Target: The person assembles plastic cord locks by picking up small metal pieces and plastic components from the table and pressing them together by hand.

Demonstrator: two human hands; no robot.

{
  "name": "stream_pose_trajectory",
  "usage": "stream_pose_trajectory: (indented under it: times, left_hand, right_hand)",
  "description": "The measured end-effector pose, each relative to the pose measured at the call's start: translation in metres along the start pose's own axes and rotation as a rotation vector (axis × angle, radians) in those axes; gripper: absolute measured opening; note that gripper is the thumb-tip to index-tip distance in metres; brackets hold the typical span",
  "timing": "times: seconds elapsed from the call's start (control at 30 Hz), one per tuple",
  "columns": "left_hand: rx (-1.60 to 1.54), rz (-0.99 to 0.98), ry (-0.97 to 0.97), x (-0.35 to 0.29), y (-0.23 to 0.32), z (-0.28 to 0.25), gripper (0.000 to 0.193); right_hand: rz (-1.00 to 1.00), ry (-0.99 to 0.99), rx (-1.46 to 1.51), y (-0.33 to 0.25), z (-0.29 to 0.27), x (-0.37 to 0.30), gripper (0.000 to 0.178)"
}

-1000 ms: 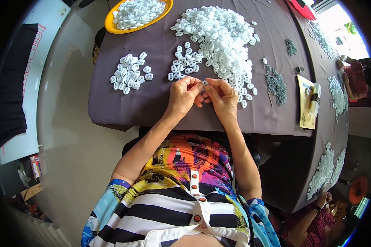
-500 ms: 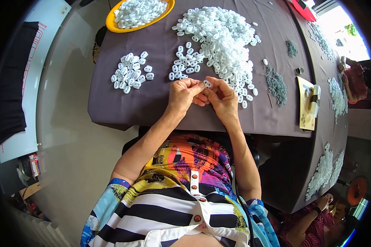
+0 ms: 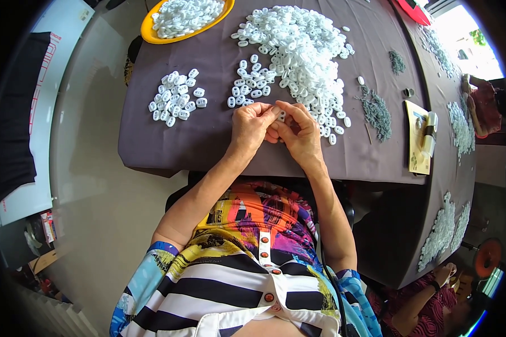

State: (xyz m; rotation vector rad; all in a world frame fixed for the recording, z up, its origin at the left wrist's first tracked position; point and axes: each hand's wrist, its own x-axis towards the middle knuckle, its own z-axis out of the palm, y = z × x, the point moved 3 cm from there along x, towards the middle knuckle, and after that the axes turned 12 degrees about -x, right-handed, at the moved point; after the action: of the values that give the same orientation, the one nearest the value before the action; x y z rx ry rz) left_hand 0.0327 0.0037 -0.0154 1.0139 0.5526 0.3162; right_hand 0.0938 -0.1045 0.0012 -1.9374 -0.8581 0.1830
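Note:
Just over the near part of the table, both my hands meet at one small white oval plastic piece with two holes (image 3: 281,116). My left hand (image 3: 249,126) pinches at its left side, thumb and forefinger together. From the other side my right hand (image 3: 301,133) grips it between thumb and fingers. The fingertips cover much of the piece, so anything smaller between them cannot be made out. Right behind the hands lies a loose cluster of like white pieces (image 3: 256,82). A large heap of them (image 3: 306,53) spreads behind and to the right.
Farther left are a small group of white pieces (image 3: 177,95) and a yellow tray (image 3: 147,33) filled with more. Small grey parts (image 3: 376,115), a thin stick (image 3: 369,134), a yellow card (image 3: 418,154) and a clear cylinder (image 3: 429,143) lie right. Another person's hand (image 3: 446,274) shows lower right.
My fingertips have closed further over the white piece, which now shows less and sits slightly lower between them. The table scene has shifted slightly in view.

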Motion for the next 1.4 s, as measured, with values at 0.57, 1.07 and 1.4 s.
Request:
stream_pose_trajectory:
  times: [0.57,1.07,1.4]
  left_hand:
    - [-0.116,-0.163,-0.168,-0.001,0.003,-0.009,0.023]
    - [-0.108,-0.134,-0.222,-0.003,0.001,-0.012,0.021]
    - [0.009,-0.118,-0.173,-0.006,0.006,-0.01,0.024]
  right_hand:
    - [-0.244,0.039,-0.246,-0.005,-0.002,0.0,0.024]
    - [-0.236,0.04,-0.249,-0.005,-0.002,-0.004,0.024]
    - [-0.22,0.057,-0.187,-0.002,0.001,-0.002,0.017]
